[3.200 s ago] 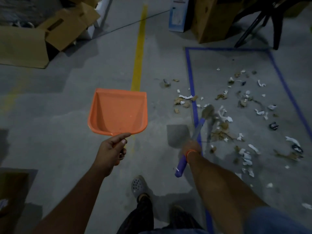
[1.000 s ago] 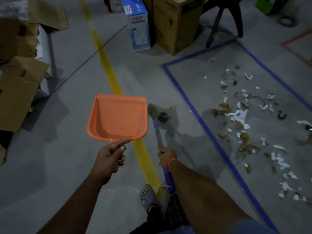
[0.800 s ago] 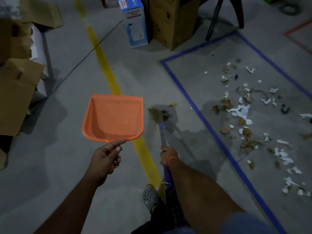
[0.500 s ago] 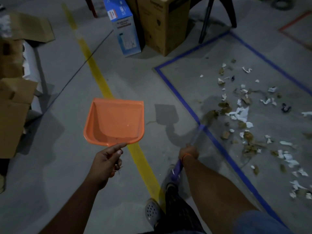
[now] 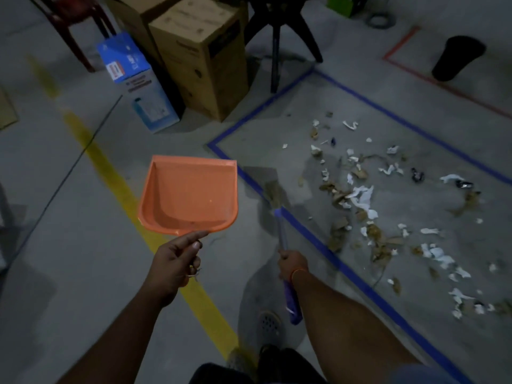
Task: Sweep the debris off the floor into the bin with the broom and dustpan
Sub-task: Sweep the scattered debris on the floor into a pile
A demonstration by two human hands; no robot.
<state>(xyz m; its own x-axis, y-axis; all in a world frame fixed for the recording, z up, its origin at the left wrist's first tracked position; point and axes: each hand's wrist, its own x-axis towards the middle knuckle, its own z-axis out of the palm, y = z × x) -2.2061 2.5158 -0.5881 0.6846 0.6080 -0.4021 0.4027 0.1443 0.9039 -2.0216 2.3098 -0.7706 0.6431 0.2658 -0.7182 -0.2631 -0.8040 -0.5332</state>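
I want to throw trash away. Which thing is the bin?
Find the red tape line on the grey floor, far right. Just beyond it stands the black round bin, alone, wider at the top. The nearby boxes are square, brown or blue.

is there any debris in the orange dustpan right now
No, the orange dustpan held up by the left hand shows a bare inside, while the debris lies on the floor.

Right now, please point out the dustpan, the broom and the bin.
dustpan (image 5: 191, 195): head view, middle of the orange pan.
broom (image 5: 273, 193): head view, bristle head.
bin (image 5: 457, 58): head view, dark side wall.
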